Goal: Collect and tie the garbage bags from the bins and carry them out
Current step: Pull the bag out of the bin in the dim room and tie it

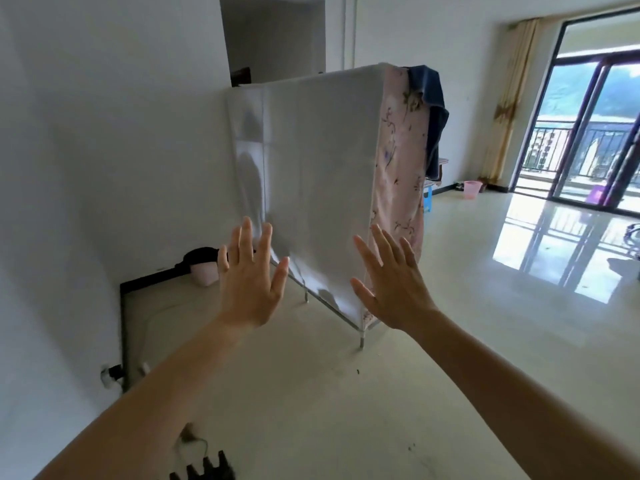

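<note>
Bins waited untouched: a pink bin (203, 278) lined with a black bag (201, 255) stood against the wall at 9 o'clock. The left hand (249, 282) and right hand (391, 285) hung spread and empty before a cloth wardrobe (311, 168), seemingly before any reach. A second pink bin (471, 189) sat at 2 o'clock by the balcony door (595, 133), across glossy pale floor tiles (450, 323).

Both arms outstretched, left hand (247, 285) and right hand (394, 289) spread flat.
</note>
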The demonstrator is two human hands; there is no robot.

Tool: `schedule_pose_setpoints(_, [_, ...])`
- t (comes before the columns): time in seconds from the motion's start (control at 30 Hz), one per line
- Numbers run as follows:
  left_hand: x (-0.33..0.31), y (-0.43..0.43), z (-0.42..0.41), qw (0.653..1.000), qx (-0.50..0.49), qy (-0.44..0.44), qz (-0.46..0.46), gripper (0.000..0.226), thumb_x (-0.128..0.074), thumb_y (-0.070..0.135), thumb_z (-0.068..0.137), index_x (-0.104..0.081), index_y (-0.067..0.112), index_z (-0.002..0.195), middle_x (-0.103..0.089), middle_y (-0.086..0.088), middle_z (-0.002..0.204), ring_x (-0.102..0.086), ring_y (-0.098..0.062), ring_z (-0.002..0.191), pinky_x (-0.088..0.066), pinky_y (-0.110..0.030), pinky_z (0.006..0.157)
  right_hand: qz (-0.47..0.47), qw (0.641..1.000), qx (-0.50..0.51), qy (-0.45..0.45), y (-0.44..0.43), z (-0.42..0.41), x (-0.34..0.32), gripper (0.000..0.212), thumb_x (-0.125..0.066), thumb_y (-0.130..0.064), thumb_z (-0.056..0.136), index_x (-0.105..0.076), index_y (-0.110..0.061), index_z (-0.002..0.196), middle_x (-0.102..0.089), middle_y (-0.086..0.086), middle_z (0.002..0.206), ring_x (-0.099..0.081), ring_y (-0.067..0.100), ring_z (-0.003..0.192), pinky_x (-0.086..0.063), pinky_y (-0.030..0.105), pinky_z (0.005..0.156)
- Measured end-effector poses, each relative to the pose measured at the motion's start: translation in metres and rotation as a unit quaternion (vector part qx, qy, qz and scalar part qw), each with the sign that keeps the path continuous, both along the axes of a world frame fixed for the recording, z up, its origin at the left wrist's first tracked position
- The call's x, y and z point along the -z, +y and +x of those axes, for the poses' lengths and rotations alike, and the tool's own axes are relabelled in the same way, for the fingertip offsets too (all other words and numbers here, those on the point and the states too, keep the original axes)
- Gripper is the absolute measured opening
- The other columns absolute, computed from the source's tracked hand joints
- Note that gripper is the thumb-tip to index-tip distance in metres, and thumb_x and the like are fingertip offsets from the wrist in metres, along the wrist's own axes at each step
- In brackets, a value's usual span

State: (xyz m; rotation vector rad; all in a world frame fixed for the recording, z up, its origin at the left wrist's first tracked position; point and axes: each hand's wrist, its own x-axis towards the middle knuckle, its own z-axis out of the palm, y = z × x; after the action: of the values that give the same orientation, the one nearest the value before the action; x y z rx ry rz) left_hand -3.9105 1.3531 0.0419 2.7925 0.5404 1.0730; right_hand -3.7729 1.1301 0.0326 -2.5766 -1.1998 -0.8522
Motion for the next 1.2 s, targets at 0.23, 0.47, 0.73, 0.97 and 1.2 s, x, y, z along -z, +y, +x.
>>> schedule_pose_setpoints(0.23, [0.030,0.089,0.159,1.000,-0.010,0.013,0.006,0.066,-0.031,0.052,0.100,-0.022,0.018,0.156,-0.012,-0.018,0.165,-0.012,-0.037,0.151,-0.020,-0.061,0.117,0.012,1.000,-0.007,0.010,0.105,0.170,0.036,0.077,-0.037,-0.059,0.096,-0.014,-0.018,0.157,-0.010,0.020,0.163,-0.015,0.037,0.150,-0.018,0.055,0.120])
schedule_pose_setpoints(0.47, [0.011,0.194,0.301,0.996,-0.081,0.026,0.010,0.068,-0.018,0.059,0.100,-0.013,0.025,0.158,-0.004,-0.016,0.166,-0.003,-0.033,0.153,-0.010,-0.058,0.119,0.010,0.998,-0.052,0.020,0.243,0.342,0.017,0.074,-0.028,-0.062,0.097,-0.012,-0.021,0.157,-0.003,0.020,0.164,-0.007,0.038,0.151,-0.008,0.054,0.121])
schedule_pose_setpoints(0.73, [0.047,0.365,0.368,0.981,-0.176,0.078,-0.004,0.070,-0.020,0.059,0.100,-0.021,0.019,0.157,-0.010,-0.022,0.164,-0.010,-0.039,0.151,-0.016,-0.064,0.116,-0.005,0.986,-0.139,0.092,0.441,0.453,0.053,0.077,-0.029,-0.060,0.098,0.002,-0.022,0.157,0.008,0.017,0.164,0.001,0.037,0.151,-0.002,0.053,0.121])
schedule_pose_setpoints(0.97, [0.079,0.555,0.437,0.968,-0.227,0.086,-0.058,0.080,-0.008,0.071,0.093,-0.006,0.026,0.159,0.005,-0.017,0.166,-0.001,-0.039,0.152,-0.011,-0.063,0.117,-0.059,0.981,-0.173,0.059,0.651,0.539,0.080,0.080,-0.045,-0.057,0.093,-0.015,-0.019,0.157,-0.011,0.022,0.162,-0.017,0.042,0.148,-0.017,0.060,0.117])
schedule_pose_setpoints(1.2, [0.064,0.729,0.520,0.964,-0.221,0.135,-0.058,0.078,-0.014,0.066,0.094,-0.001,0.026,0.159,0.008,-0.016,0.166,0.000,-0.037,0.153,-0.015,-0.063,0.118,-0.071,0.979,-0.178,0.072,0.815,0.633,0.056,0.072,-0.037,-0.055,0.097,-0.023,-0.015,0.155,-0.017,0.024,0.160,-0.022,0.042,0.146,-0.018,0.057,0.118])
